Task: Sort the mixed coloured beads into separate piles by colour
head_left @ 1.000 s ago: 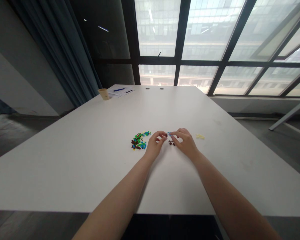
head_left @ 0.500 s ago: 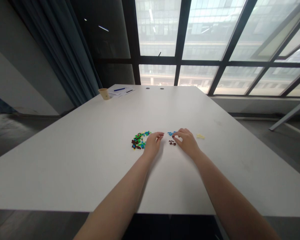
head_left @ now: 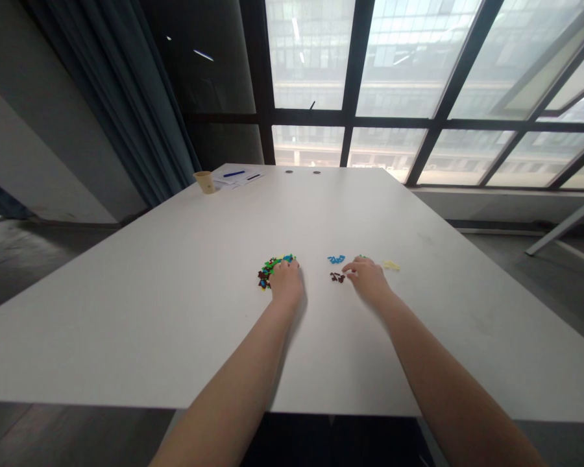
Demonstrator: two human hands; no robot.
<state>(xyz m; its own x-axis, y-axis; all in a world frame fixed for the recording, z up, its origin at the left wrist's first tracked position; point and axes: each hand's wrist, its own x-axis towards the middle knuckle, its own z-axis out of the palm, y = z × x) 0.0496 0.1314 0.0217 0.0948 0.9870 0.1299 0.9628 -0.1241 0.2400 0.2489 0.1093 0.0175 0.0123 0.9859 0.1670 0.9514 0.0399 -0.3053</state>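
A mixed pile of small pieces (head_left: pixel 267 269), in green, blue, dark brown and yellow, lies on the white table. My left hand (head_left: pixel 287 283) is over the right side of this pile, its fingers bent down among the pieces and its fingertips mostly hidden. To the right, my right hand (head_left: pixel 370 280) hovers low with thumb and index finger a little apart and nothing visible between them. Close to those fingertips are a small group of dark brown pieces (head_left: pixel 337 277) and a group of blue pieces (head_left: pixel 336 259). Bits of green pieces (head_left: pixel 363 257) show just past its knuckles.
Pale yellow pieces (head_left: pixel 392 265) lie right of my right hand. At the table's far left stand a paper cup (head_left: pixel 205 183) and papers (head_left: pixel 228 183) with a blue pen (head_left: pixel 234 174). Two grey discs (head_left: pixel 316 172) are set near the far edge of the table (head_left: pixel 175 311).
My left hand has moved left from the gap onto the mixed pile. My right hand has shifted slightly right, off the blue pieces; the dark piece at its fingertips no longer shows there.
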